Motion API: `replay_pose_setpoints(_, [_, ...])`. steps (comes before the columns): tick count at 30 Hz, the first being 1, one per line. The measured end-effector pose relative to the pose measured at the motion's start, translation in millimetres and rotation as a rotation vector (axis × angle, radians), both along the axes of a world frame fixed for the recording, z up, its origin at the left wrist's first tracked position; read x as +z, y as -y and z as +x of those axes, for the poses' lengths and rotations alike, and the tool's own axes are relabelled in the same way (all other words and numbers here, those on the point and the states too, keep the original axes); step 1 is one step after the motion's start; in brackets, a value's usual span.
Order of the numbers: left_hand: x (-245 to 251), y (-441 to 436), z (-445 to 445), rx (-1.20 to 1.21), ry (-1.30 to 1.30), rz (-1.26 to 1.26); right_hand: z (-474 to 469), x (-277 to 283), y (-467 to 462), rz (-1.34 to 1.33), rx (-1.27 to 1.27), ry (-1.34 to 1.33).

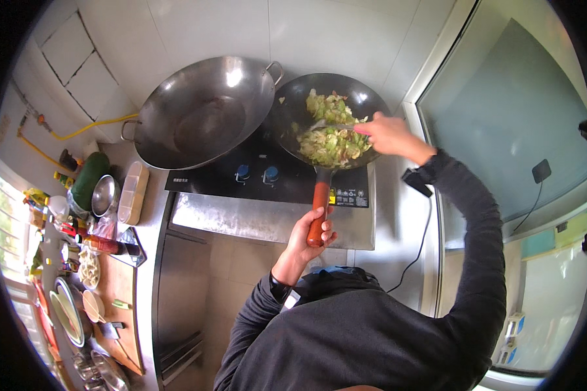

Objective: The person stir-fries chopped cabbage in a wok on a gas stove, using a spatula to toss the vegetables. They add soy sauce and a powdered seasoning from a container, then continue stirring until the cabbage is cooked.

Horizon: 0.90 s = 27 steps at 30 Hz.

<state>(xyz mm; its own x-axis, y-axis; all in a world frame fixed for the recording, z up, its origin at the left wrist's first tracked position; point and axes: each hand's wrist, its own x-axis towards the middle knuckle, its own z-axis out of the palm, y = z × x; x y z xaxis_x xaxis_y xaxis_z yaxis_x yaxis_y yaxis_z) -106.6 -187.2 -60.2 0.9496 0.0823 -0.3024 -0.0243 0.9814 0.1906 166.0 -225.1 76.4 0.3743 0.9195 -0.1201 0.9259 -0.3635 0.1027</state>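
My left hand (309, 234) is wrapped around the reddish-brown wooden handle (321, 195) of a dark wok (362, 90) on the right side of the gas stove. Chopped green vegetables (335, 144) lie in this wok in two heaps, with a few reddish bits among them. In my right hand (391, 134) is a metal spatula (340, 126) with a pink handle. Its blade sits between the heaps, partly covered by food. My right fingers hang over the wok's right side.
A large two-handled wok (210, 117) rests on the left of the black gas stove (215, 184). Left of it, the counter holds a winter melon (91, 181), a metal bowl (105, 195), a lidded container (133, 193), bottles and a wooden cutting board (120, 278). A glass door (499, 127) stands at right.
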Motion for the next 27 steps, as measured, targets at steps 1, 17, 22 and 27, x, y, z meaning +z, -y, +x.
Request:
replay_pose_setpoints(1, [0.1,-0.1,-0.3,-0.004,-0.012,-0.008,-0.5,28.3,8.8,-0.04,0.022,0.001])
replay_pose_setpoints(17, [-4.6,0.3,0.7,-0.022,0.042,0.006,40.6,88.6,-13.4,-0.123,-0.156,0.345])
replay_pose_setpoints(22, [-4.5,0.3,0.7,-0.022,0.031,0.014,119.4,125.7,-11.0,-0.275,-0.433,0.18])
replay_pose_setpoints(27, [-1.2,0.7,0.2,-0.017,0.01,0.015,100.0,22.4,-19.1,-0.012,-0.358,0.078])
